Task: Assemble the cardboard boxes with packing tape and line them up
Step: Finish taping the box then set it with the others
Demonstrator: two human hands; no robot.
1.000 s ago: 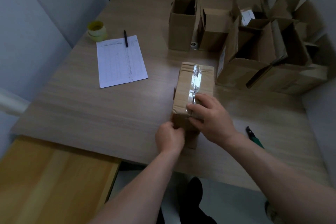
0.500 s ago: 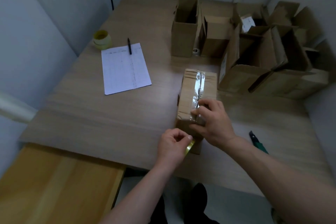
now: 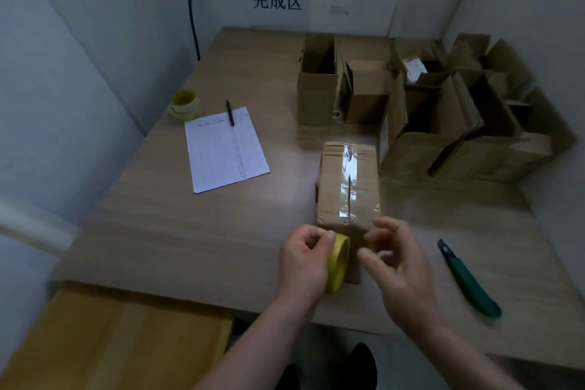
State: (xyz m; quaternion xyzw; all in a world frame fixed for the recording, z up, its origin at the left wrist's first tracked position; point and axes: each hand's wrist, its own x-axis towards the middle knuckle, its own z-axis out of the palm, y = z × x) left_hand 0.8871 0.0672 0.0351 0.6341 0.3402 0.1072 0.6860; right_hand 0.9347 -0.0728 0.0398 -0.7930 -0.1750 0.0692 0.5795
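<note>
1. left hand (image 3: 302, 258) grips the yellow tape roll (image 3: 338, 262) at the near end of the taped box (image 3: 348, 182), mid-table (image 3: 190, 231); right hand (image 3: 400, 266), blurred, hovers beside it, fingers loosely spread, holding nothing.
2. best next: cut the tape cleanly (cutter (image 3: 468, 279) lies to the right) and press the end flat.
3. the tape's free end and the box's near face are hidden.

the wooden table (image 3: 177, 231) carries a taped box (image 3: 348, 187), open boxes (image 3: 443, 123), paper (image 3: 224, 149) and a cutter (image 3: 468, 282).
</note>
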